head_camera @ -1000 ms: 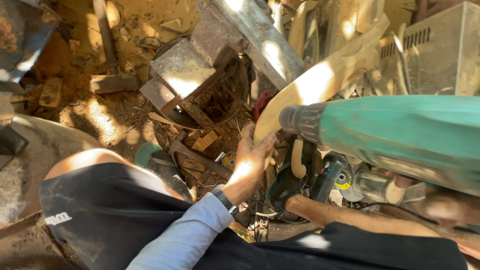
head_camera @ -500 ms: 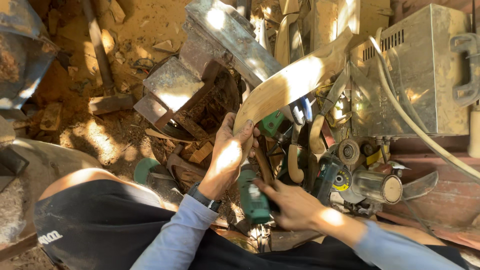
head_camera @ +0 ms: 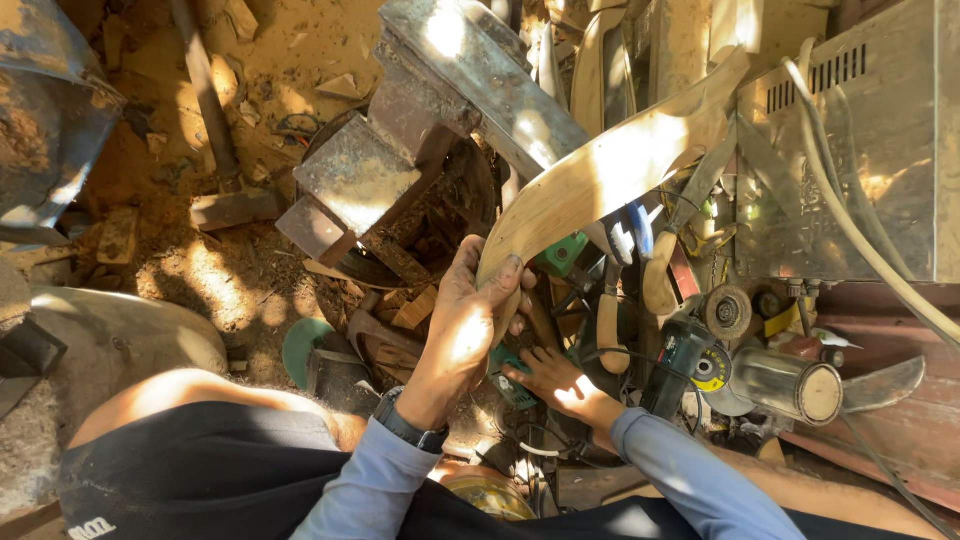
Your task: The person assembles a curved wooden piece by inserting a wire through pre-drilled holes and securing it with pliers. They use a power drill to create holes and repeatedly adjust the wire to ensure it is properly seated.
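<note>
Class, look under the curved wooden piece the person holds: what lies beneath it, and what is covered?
Under the curved wooden piece, held by the left hand, lie a green tool and wooden handles. The right hand reaches below; its fingers are partly covered.

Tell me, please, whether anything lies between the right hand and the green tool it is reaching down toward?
Nothing visible does. The right hand already rests its fingertips on the green tool, low among the clutter. The left hand and the curved wooden piece it holds sit just above, partly hiding the tool but not blocking it.
</note>
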